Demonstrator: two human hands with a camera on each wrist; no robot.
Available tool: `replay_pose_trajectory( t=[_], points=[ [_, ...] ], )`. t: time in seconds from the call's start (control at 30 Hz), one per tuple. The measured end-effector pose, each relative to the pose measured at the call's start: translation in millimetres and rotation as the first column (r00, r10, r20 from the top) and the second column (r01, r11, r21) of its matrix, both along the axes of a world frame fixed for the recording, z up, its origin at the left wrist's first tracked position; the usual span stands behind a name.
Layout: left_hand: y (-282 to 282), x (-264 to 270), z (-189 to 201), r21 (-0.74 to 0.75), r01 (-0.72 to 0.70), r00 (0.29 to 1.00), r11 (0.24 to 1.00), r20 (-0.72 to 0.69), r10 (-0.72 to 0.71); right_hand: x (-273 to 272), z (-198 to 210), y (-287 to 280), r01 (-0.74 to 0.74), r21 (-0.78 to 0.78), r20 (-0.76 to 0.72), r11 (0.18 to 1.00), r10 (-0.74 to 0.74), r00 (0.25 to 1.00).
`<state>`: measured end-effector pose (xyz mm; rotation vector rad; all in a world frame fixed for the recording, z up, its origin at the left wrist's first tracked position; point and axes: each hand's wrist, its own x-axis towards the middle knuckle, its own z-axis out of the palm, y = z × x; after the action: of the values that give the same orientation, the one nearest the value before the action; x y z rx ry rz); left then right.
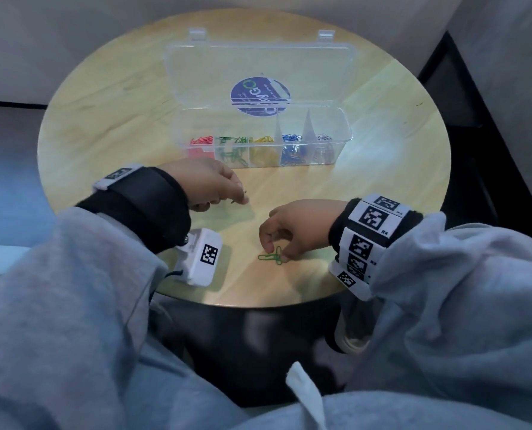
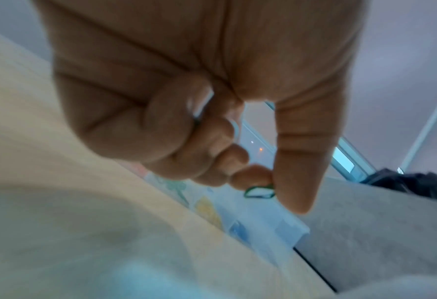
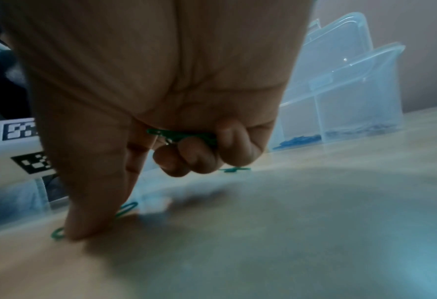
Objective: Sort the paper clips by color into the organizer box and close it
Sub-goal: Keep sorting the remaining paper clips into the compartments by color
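A round pale wooden table (image 1: 103, 125) is seen before grey walls. On it, beyond both hands, a clear organizer box (image 1: 261, 141) lies open, clips sorted red, green, yellow, blue, silver. A green clip (image 2: 259, 192) is pinched by the left hand (image 1: 212, 181); crossed green clips (image 1: 272, 257) on the table are pressed by the right hand (image 1: 292, 228), others being clutched in its curled fingers.

Grey sweatshirt sleeves (image 1: 463, 293), black wristbands (image 1: 153, 206) w/ white b&w tag-marked camera mounts (image 1: 204, 257).

Curled fingers (image 3: 199, 155) mostly hide perhaps several green clips (image 3: 184, 136).
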<state>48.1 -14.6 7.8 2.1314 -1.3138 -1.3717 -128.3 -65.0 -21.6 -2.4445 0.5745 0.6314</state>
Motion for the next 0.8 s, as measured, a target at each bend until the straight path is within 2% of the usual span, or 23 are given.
replay_pose_trajectory(
  t=[0.07,0.27,0.37,0.47,0.57,0.67,0.73,0.8],
  points=[
    [-1,1,1,-0.008,-0.036,0.999,0.999,-0.039,0.035,1,0,1,0.001,-0.006,-0.004,1.0,-0.001,1.0],
    [1,-4,2,0.034,-0.056,0.998,0.998,-0.025,0.057,1,0,4,0.047,-0.056,-0.046,0.997,-0.05,0.998],
    [1,-10,5,0.04,-0.109,0.985,0.993,-0.132,0.113,-5,7,-2,0.142,-0.011,-0.066,0.99,-0.143,0.988],
    [3,-14,7,0.051,-0.173,0.946,0.984,-0.27,0.18,-15,18,-17,0.312,0.075,-0.052,0.947,-0.309,0.95],
    [3,-16,9,0.05,-0.216,0.896,0.975,-0.387,0.219,-25,22,-35,0.535,0.258,0.015,0.804,-0.557,0.83],
    [3,-21,10,0.054,-0.197,0.892,0.979,-0.404,0.202,-30,20,-44,0.646,0.544,0.02,0.536,-0.778,0.628],
    [2,-25,5,0.046,-0.125,0.944,0.991,-0.301,0.133,-31,19,-46,0.657,0.648,-0.022,0.387,-0.852,0.524],
    [3,-32,0,0.048,0.057,0.993,0.997,-0.108,-0.052,-29,19,-46,0.668,0.663,-0.047,0.339,-0.871,0.488]
  ],
)
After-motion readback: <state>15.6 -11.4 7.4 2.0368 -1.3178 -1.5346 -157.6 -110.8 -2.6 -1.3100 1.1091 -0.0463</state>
